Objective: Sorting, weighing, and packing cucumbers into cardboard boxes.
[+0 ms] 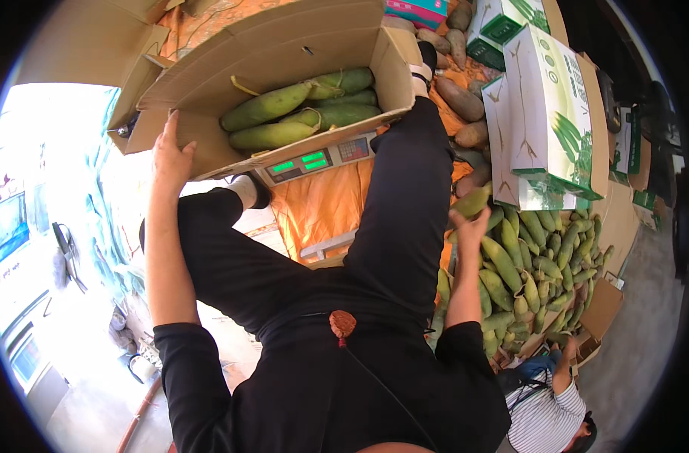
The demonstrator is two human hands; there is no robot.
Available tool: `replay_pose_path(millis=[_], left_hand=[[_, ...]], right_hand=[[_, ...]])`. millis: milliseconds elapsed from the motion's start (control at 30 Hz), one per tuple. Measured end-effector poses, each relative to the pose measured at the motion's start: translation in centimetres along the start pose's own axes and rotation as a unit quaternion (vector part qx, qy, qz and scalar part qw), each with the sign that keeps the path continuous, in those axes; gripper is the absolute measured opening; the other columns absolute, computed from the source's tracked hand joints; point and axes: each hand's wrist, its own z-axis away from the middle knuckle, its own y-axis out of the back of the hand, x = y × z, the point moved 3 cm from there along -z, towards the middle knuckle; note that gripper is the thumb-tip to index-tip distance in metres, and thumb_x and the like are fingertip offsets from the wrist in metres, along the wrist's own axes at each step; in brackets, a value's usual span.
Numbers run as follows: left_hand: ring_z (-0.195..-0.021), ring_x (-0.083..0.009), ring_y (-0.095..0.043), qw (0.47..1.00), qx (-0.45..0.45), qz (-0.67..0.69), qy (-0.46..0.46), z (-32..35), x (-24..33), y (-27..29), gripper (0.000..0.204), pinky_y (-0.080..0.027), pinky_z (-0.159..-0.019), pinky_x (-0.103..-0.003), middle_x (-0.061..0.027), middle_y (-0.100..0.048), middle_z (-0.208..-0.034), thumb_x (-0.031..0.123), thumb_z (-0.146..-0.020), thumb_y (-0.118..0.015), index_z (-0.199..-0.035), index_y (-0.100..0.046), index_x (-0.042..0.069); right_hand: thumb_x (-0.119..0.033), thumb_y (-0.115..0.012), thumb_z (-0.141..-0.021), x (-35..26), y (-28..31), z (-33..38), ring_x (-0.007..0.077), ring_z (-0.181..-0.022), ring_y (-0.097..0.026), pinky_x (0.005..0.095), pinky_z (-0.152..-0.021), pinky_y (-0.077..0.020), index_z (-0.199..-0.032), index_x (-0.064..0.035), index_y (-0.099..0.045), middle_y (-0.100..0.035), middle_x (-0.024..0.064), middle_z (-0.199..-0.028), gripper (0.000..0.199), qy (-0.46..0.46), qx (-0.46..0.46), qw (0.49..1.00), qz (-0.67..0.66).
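My left hand [172, 155] lies against the near left corner of an open cardboard box [269, 38], its thumb and fingers apart. Inside the box several long green radishes [273, 107] lie side by side. Under the box's near edge shows a scale [314, 161] with lit green displays and a keypad. Out to the right, my right hand [471, 226] is closed around another green radish [473, 201]. That radish is above the edge of a large heap of green radishes [541, 257], and my fingers partly cover it.
White and green printed cartons [548, 113] are stacked at the right. Brown, elongated tubers [461, 98] lie beside my right leg on orange sheeting [314, 208]. A person in a striped shirt [544, 415] is by the heap's lower right, near an open carton [601, 309].
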Motion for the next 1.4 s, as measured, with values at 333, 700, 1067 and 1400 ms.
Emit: replay_pose_path(millis=[333, 700, 1067, 1400], left_hand=[[-0.113, -0.0349, -0.05, 0.999, -0.027, 0.008, 0.041, 0.1, 0.4, 0.7, 0.065, -0.039, -0.096, -0.04, -0.0215, -0.052, -0.122, 0.01, -0.075, -0.065, -0.135, -0.039, 0.012], [-0.106, -0.0355, -0.054, 1.0, 0.003, -0.003, 0.019, 0.5, 0.1, 1.0, 0.053, -0.042, -0.091, -0.041, -0.0213, -0.056, -0.115, 0.013, -0.076, -0.065, -0.125, -0.046, 0.007], [-0.1, -0.0348, -0.057, 0.998, 0.0, 0.04, 0.055, 0.2, -0.6, 1.8, 0.041, -0.044, -0.085, -0.041, -0.0198, -0.062, -0.103, 0.015, -0.076, -0.066, -0.112, -0.049, 0.004], [-0.092, -0.033, -0.058, 0.994, 0.061, 0.033, 0.082, -0.2, -2.4, 1.2, 0.047, -0.045, -0.081, -0.041, -0.019, -0.06, -0.096, 0.023, -0.077, -0.067, -0.113, -0.046, 0.002]], right_hand=[[0.001, -0.075, -0.067, -34.1, -2.8, 0.2, 0.0184, -0.094, -0.058, 0.0322, -0.084, -0.0477, -0.114, -0.002, -0.047, -0.058, 0.0075, -0.102, 0.055, 0.325, -0.079, 0.93, -0.154], [-0.013, -0.074, -0.065, -36.4, -17.4, 3.9, 0.0301, -0.096, -0.054, 0.0408, -0.08, -0.045, -0.108, -0.0108, -0.052, -0.058, 0.0091, -0.101, 0.049, 0.526, -0.192, 0.8, 0.214], [-0.021, -0.068, -0.076, -32.1, -14.6, -5.4, 0.017, -0.076, -0.063, 0.029, -0.072, -0.0495, -0.095, -0.002, -0.062, -0.066, 0.0097, -0.085, 0.028, 0.316, -0.151, 0.934, 0.076], [-0.029, -0.067, -0.079, -28.1, -13.9, -8.5, 0.0162, -0.077, -0.063, 0.0282, -0.069, -0.0493, -0.096, 0.0008, -0.064, -0.067, 0.011, -0.087, 0.035, 0.158, -0.182, 0.969, 0.061]])
